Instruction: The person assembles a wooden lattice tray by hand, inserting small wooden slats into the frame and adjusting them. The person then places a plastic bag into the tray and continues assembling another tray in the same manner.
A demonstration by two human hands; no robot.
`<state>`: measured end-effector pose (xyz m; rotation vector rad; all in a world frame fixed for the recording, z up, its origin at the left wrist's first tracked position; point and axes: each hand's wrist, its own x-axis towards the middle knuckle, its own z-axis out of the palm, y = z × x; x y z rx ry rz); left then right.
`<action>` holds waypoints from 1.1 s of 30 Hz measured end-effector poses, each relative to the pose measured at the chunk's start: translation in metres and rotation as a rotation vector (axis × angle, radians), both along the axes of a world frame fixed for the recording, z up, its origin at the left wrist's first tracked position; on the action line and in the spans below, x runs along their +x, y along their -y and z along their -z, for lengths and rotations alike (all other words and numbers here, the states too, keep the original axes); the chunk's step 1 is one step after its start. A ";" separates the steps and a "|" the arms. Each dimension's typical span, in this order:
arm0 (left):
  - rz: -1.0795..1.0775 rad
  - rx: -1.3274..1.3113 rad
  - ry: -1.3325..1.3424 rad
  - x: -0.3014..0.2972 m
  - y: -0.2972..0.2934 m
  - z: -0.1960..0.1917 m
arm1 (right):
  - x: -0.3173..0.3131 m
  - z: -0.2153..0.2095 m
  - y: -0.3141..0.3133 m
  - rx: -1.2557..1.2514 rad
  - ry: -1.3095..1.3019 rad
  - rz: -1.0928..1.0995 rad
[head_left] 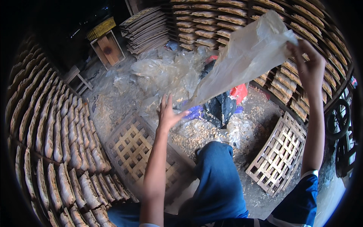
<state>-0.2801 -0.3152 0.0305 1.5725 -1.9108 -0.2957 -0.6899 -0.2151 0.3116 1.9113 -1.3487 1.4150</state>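
My right hand (311, 62) is raised at the upper right, its fingers closed on the upper end of a cloudy, clear plastic sheet (247, 55). The sheet hangs slantwise down to the left, its narrow lower corner close to my left thumb. My left hand (170, 115) is open, fingers stretched out and thumb apart; whether the thumb touches the sheet I cannot tell. Behind and below the hands lies a heap of crumpled plastic sheets (159, 75). Dark, red and purple plastic bags (223, 108) lie under the held sheet.
A woven bamboo tray in a wooden frame (130, 142) lies by my left forearm, and another woven tray (280, 153) at the right. Racks of filled trays (56, 125) line the left and far right. Stacked trays (145, 30) and a wooden crate (107, 49) stand behind. Crumbs (196, 134) litter the floor.
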 end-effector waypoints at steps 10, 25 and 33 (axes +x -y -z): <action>0.329 -0.282 -0.056 -0.088 -0.033 -0.145 | 0.090 0.019 0.007 -0.069 -0.207 -0.020; 0.377 -0.176 -0.142 -0.021 -0.026 -0.120 | 0.071 0.003 0.004 0.221 -0.170 0.027; 0.487 -0.386 -0.444 -0.091 -0.042 -0.242 | 0.102 -0.007 -0.002 0.384 -0.279 -0.154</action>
